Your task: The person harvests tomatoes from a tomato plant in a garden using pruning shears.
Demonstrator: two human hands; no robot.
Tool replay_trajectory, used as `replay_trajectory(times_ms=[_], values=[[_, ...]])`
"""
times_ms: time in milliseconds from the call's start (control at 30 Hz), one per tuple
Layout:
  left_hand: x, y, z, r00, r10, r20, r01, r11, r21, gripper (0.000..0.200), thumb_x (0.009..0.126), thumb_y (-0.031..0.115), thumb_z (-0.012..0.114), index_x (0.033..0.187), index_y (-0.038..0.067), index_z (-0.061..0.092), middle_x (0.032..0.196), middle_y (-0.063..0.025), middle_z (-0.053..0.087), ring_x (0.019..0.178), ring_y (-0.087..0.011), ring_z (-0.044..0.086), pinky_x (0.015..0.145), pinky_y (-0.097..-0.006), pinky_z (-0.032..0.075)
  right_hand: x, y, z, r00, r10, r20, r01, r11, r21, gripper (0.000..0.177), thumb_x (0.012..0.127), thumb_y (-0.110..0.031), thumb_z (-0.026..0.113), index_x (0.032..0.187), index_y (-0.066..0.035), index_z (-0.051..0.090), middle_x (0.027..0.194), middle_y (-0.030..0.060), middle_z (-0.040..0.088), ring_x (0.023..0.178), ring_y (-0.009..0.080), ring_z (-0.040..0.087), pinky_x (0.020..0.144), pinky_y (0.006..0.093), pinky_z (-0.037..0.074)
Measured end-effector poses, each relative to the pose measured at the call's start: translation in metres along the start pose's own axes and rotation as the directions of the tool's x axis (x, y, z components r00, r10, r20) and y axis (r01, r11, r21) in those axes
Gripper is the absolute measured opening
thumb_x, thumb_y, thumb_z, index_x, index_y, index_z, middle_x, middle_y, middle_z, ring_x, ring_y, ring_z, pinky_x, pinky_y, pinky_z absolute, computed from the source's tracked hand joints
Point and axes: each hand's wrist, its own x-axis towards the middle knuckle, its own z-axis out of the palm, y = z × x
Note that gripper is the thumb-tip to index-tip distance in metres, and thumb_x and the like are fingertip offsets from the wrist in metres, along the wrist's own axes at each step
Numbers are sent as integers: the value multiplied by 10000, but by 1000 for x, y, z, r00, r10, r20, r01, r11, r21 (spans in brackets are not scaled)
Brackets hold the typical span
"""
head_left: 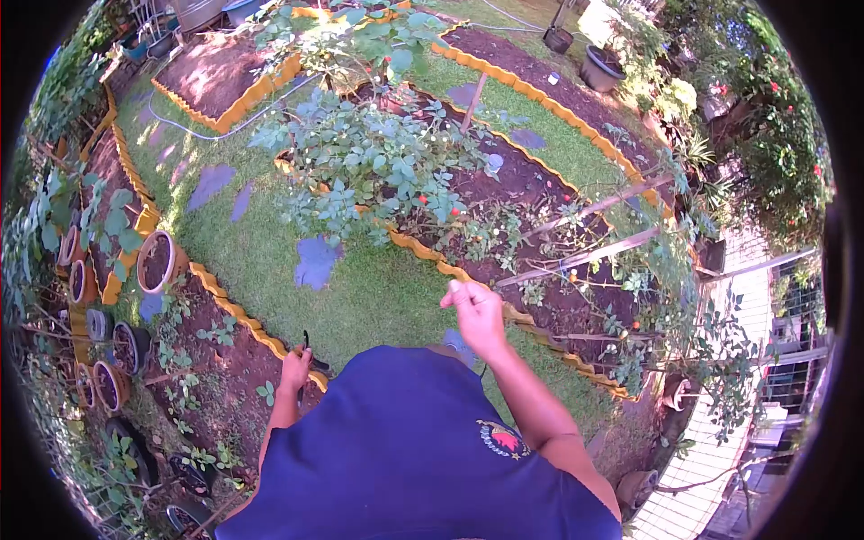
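My left hand (293, 369) is low on the left, closed around a dark hand tool (306, 340). A black curved end sticks up above the fist and another dark part shows to its right; the exact kind is too small to make out. My right hand (477, 315) is raised in front of my body, its fingers curled together in a pinch. Whatever it may hold is hidden or too small to see. Beyond it runs the wavy yellow edging (432, 259) of a soil bed. Leafy tomato plants (378, 162) with a few red fruits grow in that bed.
Grass (243, 261) with flat grey stepping stones (317, 261) lies between the edged beds. Wooden stakes (585, 256) lean across the right bed. Clay pots (162, 261) line the left side, and a hose (216, 137) crosses the far grass. A tiled path (720, 432) runs along the right.
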Motion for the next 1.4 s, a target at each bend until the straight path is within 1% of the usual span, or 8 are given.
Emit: replay_trajectory(times_ms=[167, 367, 467, 567, 667, 867, 1133, 1400], values=[[19, 131, -19, 948, 309, 72, -308, 951, -24, 387, 1029, 355, 579, 1215, 29, 675, 830, -72, 695, 616, -164, 639, 498, -346, 528, -54, 158, 52, 799, 342, 494, -388, 921, -10, 688, 1024, -285, 630, 1612, -109, 317, 1298, 173, 671, 1194, 274, 641, 1045, 376, 483], [15, 285, -9, 854, 361, 376, -380, 925, -26, 403, 1038, 324, 602, 1283, 8, 656, 1065, -119, 732, 972, -193, 689, 827, -368, 563, -40, 131, 6, 759, 540, 363, -392, 825, -408, 760, 960, -398, 703, 1574, -83, 386, 1499, 195, 534, 1355, 301, 543, 1117, 390, 438], [23, 333, 16, 751, 459, 475, -470, 877, -102, 404, 1040, 276, 611, 1321, -13, 629, 1218, -157, 705, 1155, -236, 657, 1007, -380, 502, 6, 122, -2, 883, 421, 209, -312, 857, -411, 855, 893, -460, 770, 1562, -73, 403, 1507, 198, 518, 1351, 352, 542, 1121, 425, 443], [36, 385, 48, 635, 617, 465, -648, 753, -116, 401, 1043, 237, 603, 1352, -19, 604, 1330, -184, 651, 1251, -290, 618, 1073, -388, 472, 67, 79, -5, 909, 279, 308, -368, 885, 284, 1035, 787, -533, 831, 1574, -55, 359, 1506, 267, 469, 1378, 421, 494, 1174, 464, 385], [55, 444, 79, 600, 674, 430, -695, 706, -136, 407, 1039, 196, 593, 1389, -10, 570, 1475, -201, 528, 1377, -341, 512, 1131, -401, 424, 130, 76, -16, 984, -4, 177, 19, 996, -88, 1152, 730, -532, 866, 1588, -26, 288, 1553, 278, 386, 1446, 436, 395, 1193, 511, 338], [101, 546, 151, 701, 639, 317, -608, 768, -202, 434, 1037, 153, 586, 1432, -14, 522, 1553, -200, 433, 1461, -313, 408, 1181, -403, 351, 239, 93, -57, 987, -154, 49, 162, 958, -239, 1301, 658, -531, 898, 1579, 53, 189, 1601, 264, 300, 1521, 432, 250, 1234, 556, 217], [148, 627, 197, 741, 578, 342, -547, 815, -192, 474, 1046, 211, 586, 1428, -48, 477, 1576, -241, 349, 1444, -353, 423, 1166, -414, 374, 314, 123, -94, 984, -179, -5, 172, 953, -250, 1052, 838, -358, 785, 1551, 106, 166, 1567, 352, 279, 1449, 524, 316, 1211, 568, 252], [228, 680, 126, 723, 464, 511, -665, 666, 337, 450, 968, 222, 656, 1368, 36, 567, 1468, -211, 541, 1350, -375, 541, 1101, -461, 459, 327, 159, -99, 941, 320, 109, -337, 860, 382, 738, 748, -73, 587, 1447, 32, 374, 1256, 140, 551, 1104, 207, 556, 963, 340, 458]])
